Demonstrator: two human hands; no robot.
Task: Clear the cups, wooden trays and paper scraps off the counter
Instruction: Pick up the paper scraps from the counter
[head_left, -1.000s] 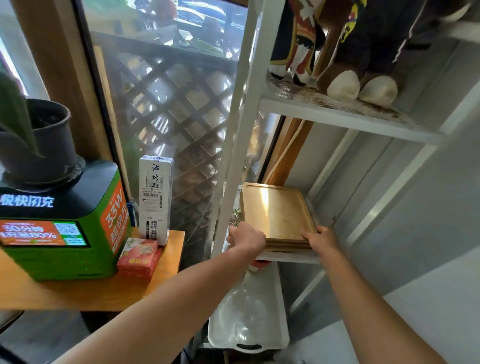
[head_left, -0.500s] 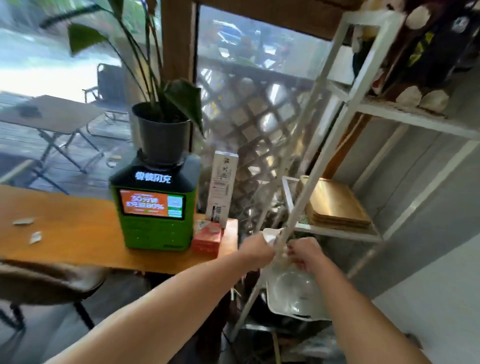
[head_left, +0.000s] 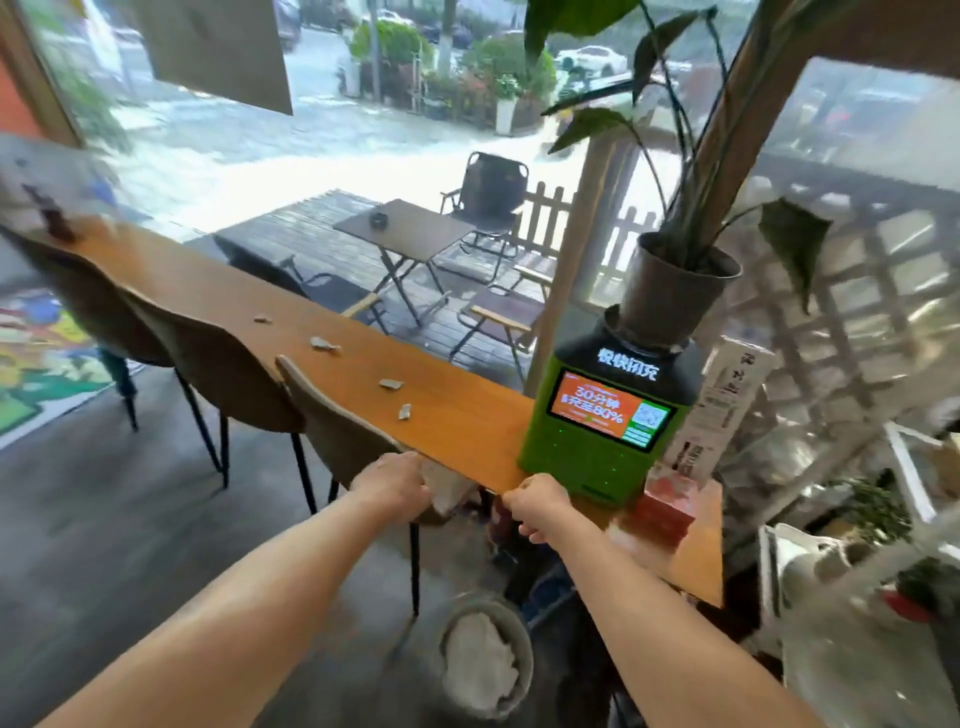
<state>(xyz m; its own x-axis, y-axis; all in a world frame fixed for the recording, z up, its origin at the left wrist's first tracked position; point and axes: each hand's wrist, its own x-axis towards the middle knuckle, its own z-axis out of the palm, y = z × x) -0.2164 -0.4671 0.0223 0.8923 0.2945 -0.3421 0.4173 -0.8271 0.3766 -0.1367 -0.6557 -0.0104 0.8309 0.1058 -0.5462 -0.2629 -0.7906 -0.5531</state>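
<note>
Several small pale paper scraps lie spread along the long wooden counter (head_left: 467, 431), among them one scrap (head_left: 404, 411) nearest me, another (head_left: 390, 384) just beyond it and a third (head_left: 323, 344) farther left. My left hand (head_left: 389, 483) is at the counter's near edge, closed on a pale grey cloth (head_left: 445, 491) that hangs to its right. My right hand (head_left: 535, 506) is a fist just right of it, in front of the green machine, with nothing visible in it. No cups or wooden trays show on the counter.
A green charging station (head_left: 608, 421) carrying a potted plant (head_left: 675, 296) stands on the counter's right end, with a white box (head_left: 724, 405) and a red box (head_left: 665, 512) beside it. Brown chairs (head_left: 223, 364) line the counter. A round bin (head_left: 485, 660) holding crumpled paper sits on the floor below.
Both hands left the wooden trays on the white rack's shelf and swung left to the counter's edge. The view turned left, and the left hand now holds a cloth.
</note>
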